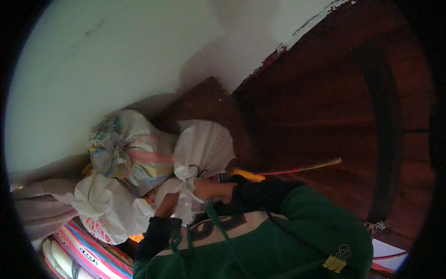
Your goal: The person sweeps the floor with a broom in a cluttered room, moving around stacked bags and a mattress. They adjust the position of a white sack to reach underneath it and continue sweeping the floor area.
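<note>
A white woven plastic sack point(205, 146) stands in front of me, its neck gathered and apparently tied below a flared top. At that neck, my right hand point(212, 191) grips the bunched material. Close beside it on the left, my left hand point(168, 205) is on the lower folds of the sack; its fingers are partly hidden, so its hold is unclear. A striped, multicoloured woven sack point(150, 157) with a bunched top leans just left of the white one. In front of that lies a white plastic bag point(104, 205) with red printing.
A pale wall point(104, 62) rises behind the sacks, and brown wooden boards point(313, 122) extend on the right. A thin red and yellow stick point(299, 171) is near my right forearm. Striped pink and blue fabric point(90, 251) and a pinkish sack point(41, 205) lie at lower left.
</note>
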A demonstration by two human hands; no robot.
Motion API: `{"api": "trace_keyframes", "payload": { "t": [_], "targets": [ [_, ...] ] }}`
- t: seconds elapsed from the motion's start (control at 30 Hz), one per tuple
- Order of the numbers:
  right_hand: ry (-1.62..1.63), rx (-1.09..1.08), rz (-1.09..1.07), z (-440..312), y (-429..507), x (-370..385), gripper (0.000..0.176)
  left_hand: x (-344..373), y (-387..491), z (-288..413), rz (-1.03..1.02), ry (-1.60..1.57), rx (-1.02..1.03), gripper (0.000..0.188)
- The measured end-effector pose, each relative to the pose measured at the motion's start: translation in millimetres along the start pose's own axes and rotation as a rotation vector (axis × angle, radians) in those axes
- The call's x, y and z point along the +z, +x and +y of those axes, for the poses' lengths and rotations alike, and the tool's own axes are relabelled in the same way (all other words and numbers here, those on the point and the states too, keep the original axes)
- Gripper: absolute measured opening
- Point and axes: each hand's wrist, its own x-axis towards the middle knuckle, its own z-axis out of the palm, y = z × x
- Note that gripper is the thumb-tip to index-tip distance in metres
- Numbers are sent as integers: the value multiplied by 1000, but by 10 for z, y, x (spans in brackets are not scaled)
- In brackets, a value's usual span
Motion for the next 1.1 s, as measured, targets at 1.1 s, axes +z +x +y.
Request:
{"api": "trace_keyframes", "payload": {
  "t": [1.1],
  "targets": [
    [-627,663,641,2454,-3882,72,26,-360,694,720,489,-63,-267,23]
  ]
}}
